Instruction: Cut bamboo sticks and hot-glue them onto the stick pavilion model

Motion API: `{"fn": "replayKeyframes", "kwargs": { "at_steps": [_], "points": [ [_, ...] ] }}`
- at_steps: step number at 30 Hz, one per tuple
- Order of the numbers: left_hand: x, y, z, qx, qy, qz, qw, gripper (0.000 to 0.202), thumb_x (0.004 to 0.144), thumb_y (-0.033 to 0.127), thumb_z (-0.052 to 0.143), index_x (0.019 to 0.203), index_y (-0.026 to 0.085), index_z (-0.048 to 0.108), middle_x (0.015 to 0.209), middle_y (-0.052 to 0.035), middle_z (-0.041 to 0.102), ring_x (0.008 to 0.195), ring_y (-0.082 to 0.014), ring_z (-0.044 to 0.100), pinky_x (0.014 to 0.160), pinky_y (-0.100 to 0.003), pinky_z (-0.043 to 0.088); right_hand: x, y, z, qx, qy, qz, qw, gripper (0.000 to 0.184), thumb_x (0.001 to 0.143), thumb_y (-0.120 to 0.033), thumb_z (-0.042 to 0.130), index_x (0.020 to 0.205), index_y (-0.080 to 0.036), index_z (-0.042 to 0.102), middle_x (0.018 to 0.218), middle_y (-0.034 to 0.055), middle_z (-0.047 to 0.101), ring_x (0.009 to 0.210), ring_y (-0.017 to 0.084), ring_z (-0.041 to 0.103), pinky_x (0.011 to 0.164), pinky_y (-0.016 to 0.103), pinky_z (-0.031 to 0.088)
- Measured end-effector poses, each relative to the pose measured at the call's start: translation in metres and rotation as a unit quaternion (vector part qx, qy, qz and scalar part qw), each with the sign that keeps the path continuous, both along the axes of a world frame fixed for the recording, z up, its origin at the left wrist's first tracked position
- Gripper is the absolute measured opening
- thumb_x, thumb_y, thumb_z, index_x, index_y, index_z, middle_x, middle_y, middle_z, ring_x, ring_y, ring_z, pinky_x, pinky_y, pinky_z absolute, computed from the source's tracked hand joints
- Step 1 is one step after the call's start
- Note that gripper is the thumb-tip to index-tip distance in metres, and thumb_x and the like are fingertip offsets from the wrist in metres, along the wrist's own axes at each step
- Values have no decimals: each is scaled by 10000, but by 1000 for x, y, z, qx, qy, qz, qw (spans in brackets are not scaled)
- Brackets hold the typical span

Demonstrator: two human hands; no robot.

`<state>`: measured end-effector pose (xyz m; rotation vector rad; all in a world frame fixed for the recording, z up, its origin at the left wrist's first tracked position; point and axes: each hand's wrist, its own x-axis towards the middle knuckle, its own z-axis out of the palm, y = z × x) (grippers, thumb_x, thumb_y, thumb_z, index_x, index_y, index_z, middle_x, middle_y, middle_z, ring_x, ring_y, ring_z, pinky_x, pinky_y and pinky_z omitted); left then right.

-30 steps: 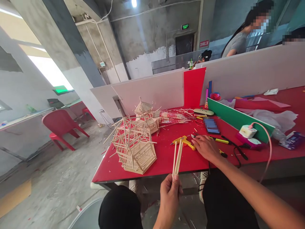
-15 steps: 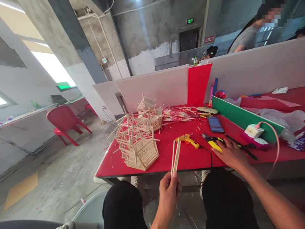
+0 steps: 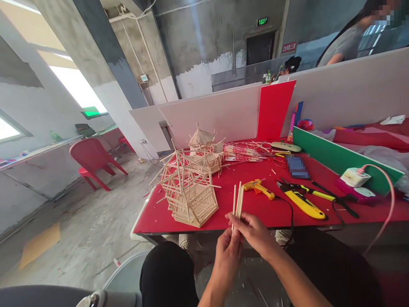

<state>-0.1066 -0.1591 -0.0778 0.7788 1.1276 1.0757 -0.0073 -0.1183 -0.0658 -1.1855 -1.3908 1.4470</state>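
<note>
Fingers (image 3: 235,238), our L hand (image 3: 227,251) & R hand (image 3: 254,232), gripping sticks (image 3: 240,200) nr table (image 3: 263,213) front edge; poss. drop if we loosen.

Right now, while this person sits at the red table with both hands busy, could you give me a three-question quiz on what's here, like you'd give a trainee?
1. True or false: the right hand lies on the phone.
2. Fill in: in this view, between the wooden sticks and the big yellow-handled tool lies a yellow ____.
3. Which stands farther left in the picture, the front stick structure or the upright red panel?

Key:
1. False; it is at the wooden sticks, together with the left hand.
2. Glue gun.
3. The front stick structure.
</note>
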Motion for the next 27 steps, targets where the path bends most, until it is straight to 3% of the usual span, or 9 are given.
{"fn": "replayKeyframes", "kwargs": {
  "at_steps": [2,5,9,12,16,23,27],
  "points": [
    [-4,2,-1,-3,15,-13,1000,583,719,764,581,704,187,507,448,87,338,384,-49,216,400,-212,182,-7,11,-9,-29,4,-26,999,576,820,-711,490,856,-162,661,805,63,681,774,206,636,660,280,489],
    [-13,9,-6,12,57,-3,998,622,765,782,488,724,166,567,533,22,491,438,-95,396,431,-229,303,-7,36,-18,2,-122,-53,991,571,923,-629,321,890,-157,640,850,84,696,809,199,656,681,269,487],
    [-37,23,-18,91,153,112,978,524,750,651,643,860,141,696,800,-58,660,733,-176,579,628,-252,443,-7,77,-25,27,-297,-8,954,433,945,-443,370,780,-161,655,739,76,703,737,187,660,663,257,444],
    [-57,29,-26,109,192,177,959,465,722,601,696,827,149,729,793,-63,674,777,-202,600,689,-267,461,-17,101,-32,29,-369,2,929,365,927,-355,424,771,-142,677,771,123,718,793,221,667,692,280,427],
    [-78,31,-36,112,205,186,954,434,733,569,701,831,149,751,785,-71,692,799,-223,613,720,-283,474,-35,121,-44,35,-444,0,895,338,923,-314,437,910,-109,705,997,200,719,958,270,662,769,310,428],
    [-116,49,-43,127,229,260,929,485,720,576,706,916,134,745,918,-112,709,814,-227,637,728,-315,504,-62,142,-46,48,-501,-15,864,290,906,-298,497,1050,-125,680,1066,178,709,991,262,662,780,301,421],
    [-123,49,-43,147,281,263,911,406,752,540,688,873,155,733,890,-98,700,833,-231,642,748,-321,504,-68,139,-51,61,-507,-29,859,266,904,-274,510,1052,-115,663,1034,177,712,959,261,666,748,303,410]
  ]
}}
